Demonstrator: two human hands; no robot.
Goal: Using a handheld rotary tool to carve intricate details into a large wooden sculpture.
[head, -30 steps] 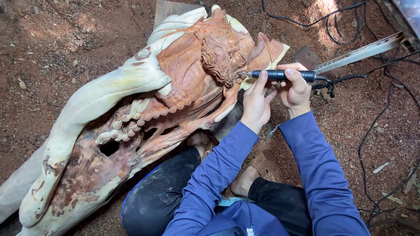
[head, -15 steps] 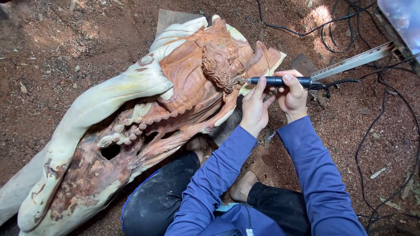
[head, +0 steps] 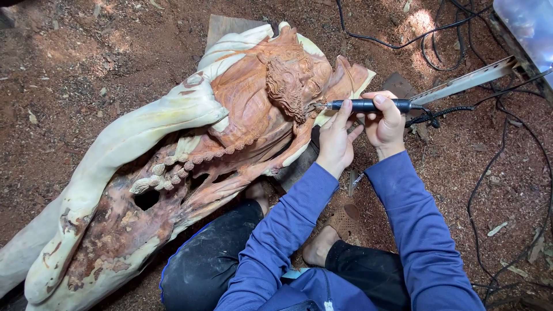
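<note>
our right hand point(head: 385, 122) clamped on rotary carving tool point(head: 368, 105), left hand point(head: 336, 140) steadying its barrel, tip on wooden sculpture point(head: 230, 132) beard

You sit on the ground beside a large wooden sculpture point(head: 190, 167), reddish in the carved parts and pale along the edges. Your right hand point(head: 385, 122) holds a black rotary carving tool point(head: 368, 105); its tip touches the carved bearded face point(head: 294, 80). Your left hand point(head: 337, 141) supports the tool from below. Black cables point(head: 507, 150) lie on the sawdust floor point(head: 69, 57).
</note>
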